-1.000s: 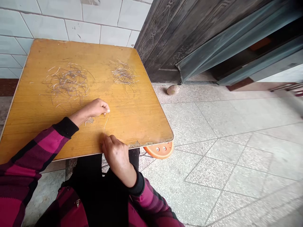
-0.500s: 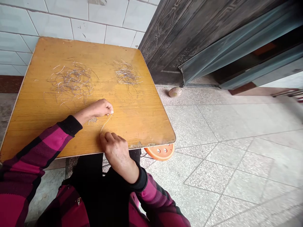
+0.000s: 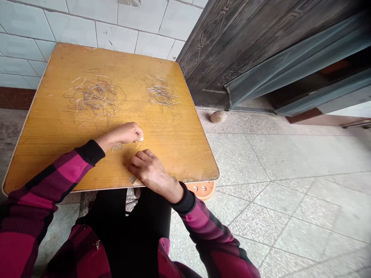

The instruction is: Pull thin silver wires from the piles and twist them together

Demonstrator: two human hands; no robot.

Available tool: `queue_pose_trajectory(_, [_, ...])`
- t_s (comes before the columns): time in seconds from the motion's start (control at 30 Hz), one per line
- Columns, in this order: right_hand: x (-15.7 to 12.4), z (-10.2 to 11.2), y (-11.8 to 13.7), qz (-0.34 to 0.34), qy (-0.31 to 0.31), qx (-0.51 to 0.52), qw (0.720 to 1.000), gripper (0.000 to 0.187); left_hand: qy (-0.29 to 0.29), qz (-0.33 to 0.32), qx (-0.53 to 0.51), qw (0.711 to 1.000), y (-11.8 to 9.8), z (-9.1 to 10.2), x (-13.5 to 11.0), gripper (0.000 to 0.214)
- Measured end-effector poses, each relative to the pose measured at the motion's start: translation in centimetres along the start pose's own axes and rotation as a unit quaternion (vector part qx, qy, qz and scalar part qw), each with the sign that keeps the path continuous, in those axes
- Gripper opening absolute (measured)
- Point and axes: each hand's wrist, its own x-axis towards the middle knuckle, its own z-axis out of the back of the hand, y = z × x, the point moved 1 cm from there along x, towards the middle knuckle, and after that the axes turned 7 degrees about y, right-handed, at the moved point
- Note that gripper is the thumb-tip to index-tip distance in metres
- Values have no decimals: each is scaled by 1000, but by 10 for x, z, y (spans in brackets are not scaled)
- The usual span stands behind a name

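My left hand point(image 3: 124, 134) rests on the wooden table point(image 3: 52, 139), its fingertips pinched on one end of a thin pale strand point(image 3: 138, 144). My right hand point(image 3: 147, 170) lies just below it, fingers curled around the strand's other end. The two hands are almost touching. A loose pile of thin strands point(image 3: 94, 98) lies at the back left of the table. A smaller, tighter pile of strands point(image 3: 161, 92) lies at the back right.
A white tiled wall point(image 3: 116, 23) stands behind the table. A dark carved door point(image 3: 246, 42) is to the right. An orange stool point(image 3: 203, 189) sticks out under the table's right corner. A small round object point(image 3: 218, 116) lies on the tiled floor point(image 3: 290, 185).
My right hand has moved up onto the table toward my left hand, so the strand between them looks much shorter. The camera view has shifted slightly.
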Motion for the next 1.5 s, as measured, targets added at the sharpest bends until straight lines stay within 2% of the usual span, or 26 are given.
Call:
queue_pose_trajectory(0.17, [-1,-8,-6,22,-38,32,999,23,-1,12,19,1000,-1,1,0,13])
queue_pose_trajectory(0.4, [-12,-24,-1,-30,-69,87,993,24,-5,11,39,999,-6,0,-3,15])
queue_pose_trajectory(0.53, [-13,-28,-1,-62,-69,147,985,25,-13,-15,45,999,-11,3,-8,18])
queue_pose_trajectory(0.67, [-13,-27,-2,-87,-73,206,972,21,-96,-24,88,991,-14,14,-25,17])
queue_pose_trajectory(0.83, [-15,-25,-4,-87,-105,269,953,19,-190,-42,158,968,-16,22,-59,19])
queue_pose_trajectory(0.93, [-20,-22,-5,-100,-107,296,944,21,-215,-73,203,953,-12,14,-78,26])
queue_pose_trajectory(1.03, [-30,-17,-10,-124,-116,314,934,26,-207,-64,247,945,-5,1,-91,34])
queue_pose_trajectory(1.17, [-49,-15,-20,-173,-136,319,922,29,-192,-69,307,930,-1,-17,-98,53])
queue_pose_trajectory(1.33, [-63,-16,-24,-228,-175,313,905,21,-176,-69,405,895,-10,-36,-102,69])
queue_pose_trajectory(1.4, [-63,-17,-23,-223,-174,297,912,22,-166,-62,430,885,-12,-42,-103,70])
queue_pose_trajectory(1.5, [-60,-21,-19,-195,-141,245,939,25,-155,-46,441,883,-10,-48,-104,74])
